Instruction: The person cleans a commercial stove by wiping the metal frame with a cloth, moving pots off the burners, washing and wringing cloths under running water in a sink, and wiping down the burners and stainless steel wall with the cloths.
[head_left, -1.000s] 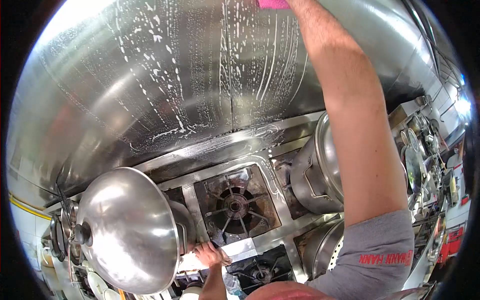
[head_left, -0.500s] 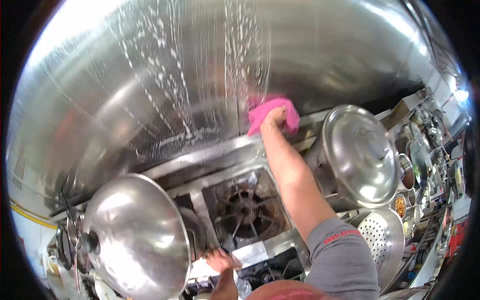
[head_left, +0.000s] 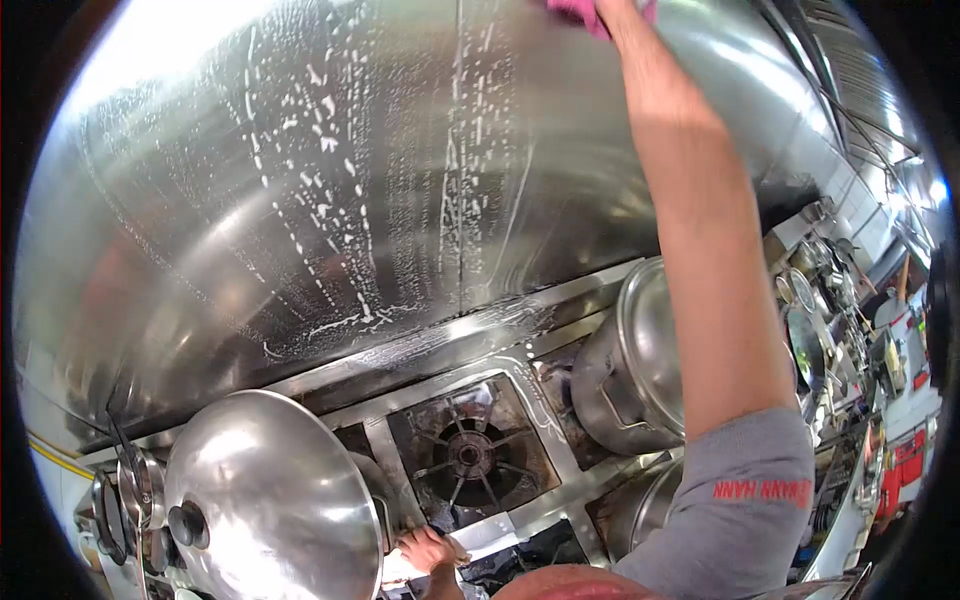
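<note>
My right arm reaches up the steel wall panel. At the top edge my right hand grips a pink cloth against the panel; its fingers are mostly cut off by the frame. White suds run down the panel to the left of the cloth. Low in the view, my left hand rests on the stove's steel edge, beside a burner, with its fingers apart and nothing seen in them.
A large domed lid with a black knob covers a vessel at the lower left. A lidded steel pot stands right of the burner, partly behind my arm. Ladles and pans crowd the far right. Suds lie on the stove's back ledge.
My right hand has carried the pink cloth from low on the panel up to the top edge. My left hand stays at the stove edge. The view has shifted slightly.
</note>
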